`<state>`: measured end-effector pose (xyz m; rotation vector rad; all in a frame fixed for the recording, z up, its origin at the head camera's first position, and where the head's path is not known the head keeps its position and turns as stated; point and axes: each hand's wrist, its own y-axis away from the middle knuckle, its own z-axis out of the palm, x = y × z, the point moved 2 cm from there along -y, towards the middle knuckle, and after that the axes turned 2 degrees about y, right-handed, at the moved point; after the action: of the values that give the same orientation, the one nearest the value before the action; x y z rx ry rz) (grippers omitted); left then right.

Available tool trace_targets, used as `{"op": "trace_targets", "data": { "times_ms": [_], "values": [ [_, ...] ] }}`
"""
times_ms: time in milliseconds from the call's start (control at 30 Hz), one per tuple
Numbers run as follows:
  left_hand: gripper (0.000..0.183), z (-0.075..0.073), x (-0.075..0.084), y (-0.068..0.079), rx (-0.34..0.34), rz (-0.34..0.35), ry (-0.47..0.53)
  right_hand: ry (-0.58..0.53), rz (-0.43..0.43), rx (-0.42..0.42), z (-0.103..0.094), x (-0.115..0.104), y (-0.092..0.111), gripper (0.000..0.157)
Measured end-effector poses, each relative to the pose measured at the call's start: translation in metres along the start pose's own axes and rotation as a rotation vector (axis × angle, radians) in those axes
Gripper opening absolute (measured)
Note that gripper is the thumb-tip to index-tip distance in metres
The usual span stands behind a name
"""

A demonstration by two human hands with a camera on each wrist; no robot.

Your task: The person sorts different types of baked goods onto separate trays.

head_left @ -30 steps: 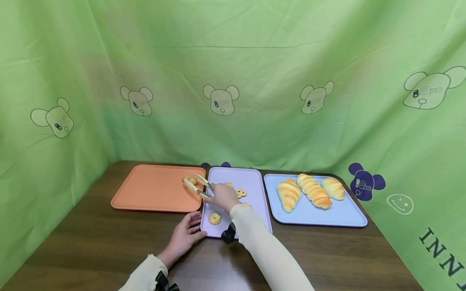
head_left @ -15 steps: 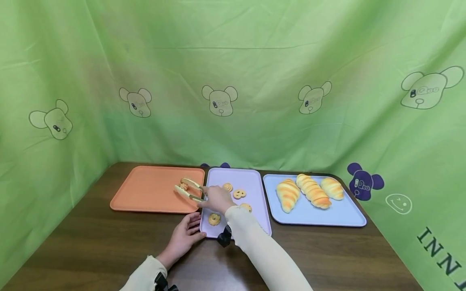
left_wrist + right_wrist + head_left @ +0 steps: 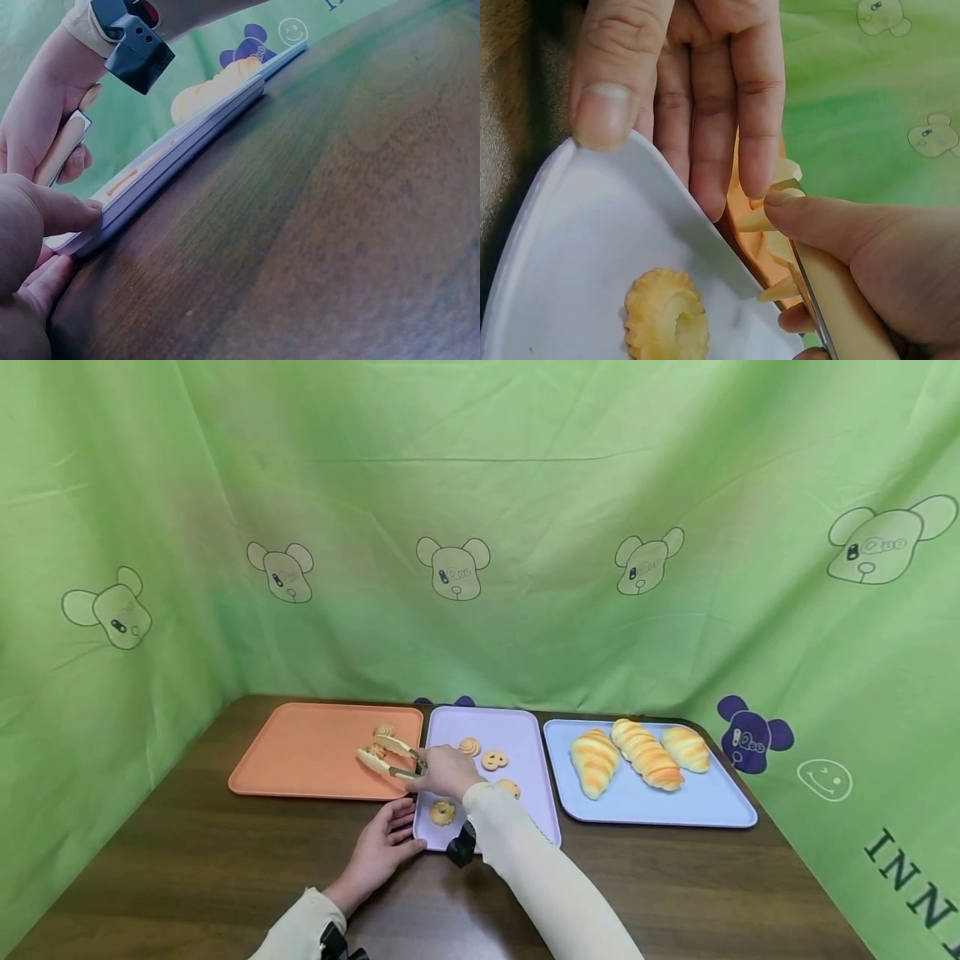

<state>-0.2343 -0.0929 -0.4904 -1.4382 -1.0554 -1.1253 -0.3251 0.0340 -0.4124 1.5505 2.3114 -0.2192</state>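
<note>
So yeah, it's all been draped in creased green fabric (image 3: 555, 460), from 9 o'clock round past 12 to 3. Big-eared cartoon heads (image 3: 453, 573) are printed in a row across it, plus a dark purple head (image 3: 750, 739) just past 3. A smiley (image 3: 825, 780) and dark lettering (image 3: 911, 874) are printed near 4. The wood-grain counter (image 3: 172, 852) is placed at 6, kinda softly lit.

Against 1.0 s ago: tongs (image 3: 399, 747) sit lower and farther in from the right rim of the orange tray (image 3: 300, 752); the right hand (image 3: 448, 770) is shifted left with them. A brown cookie (image 3: 376, 750) between the tips shows the same shift. A swirled cookie (image 3: 383, 730) now shows distinctly on the orange tray, just beyond the tongs. Right of that tray, a piped cookie (image 3: 469, 746) and a round cookie (image 3: 508, 788) are less covered.
</note>
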Motion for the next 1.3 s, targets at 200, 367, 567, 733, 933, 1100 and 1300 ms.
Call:
{"op": "trace_targets", "data": {
  "times_ms": [200, 367, 567, 733, 933, 1100, 1300],
  "values": [
    [0.058, 0.001, -0.001, 0.0, 0.001, 0.002, 0.002, -0.035, -0.002, 0.011, 0.001, 0.002, 0.001, 0.062],
    [0.059, 0.001, -0.001, 0.0, 0.001, -0.006, 0.005, -0.039, 0.001, 0.021, 0.001, 0.003, 0.001, 0.065],
    [0.06, 0.001, 0.0, 0.0, 0.0, -0.011, 0.002, -0.049, -0.03, 0.037, -0.002, 0.007, 0.001, 0.064],
    [0.059, 0.0, 0.0, -0.001, 0.004, -0.013, -0.009, -0.094, -0.02, 0.056, -0.01, 0.012, 0.003, 0.07],
    [0.058, 0.0, 0.0, -0.003, 0.002, -0.002, -0.02, -0.113, -0.027, 0.094, -0.017, 0.021, 0.01, 0.068],
    [0.057, -0.001, 0.0, -0.002, 0.007, -0.006, -0.029, -0.136, -0.015, 0.13, -0.021, 0.033, 0.017, 0.069],
    [0.057, 0.0, 0.001, 0.0, 0.019, -0.02, -0.006, -0.139, 0.028, 0.147, -0.026, 0.047, 0.025, 0.071]
  ]
}}
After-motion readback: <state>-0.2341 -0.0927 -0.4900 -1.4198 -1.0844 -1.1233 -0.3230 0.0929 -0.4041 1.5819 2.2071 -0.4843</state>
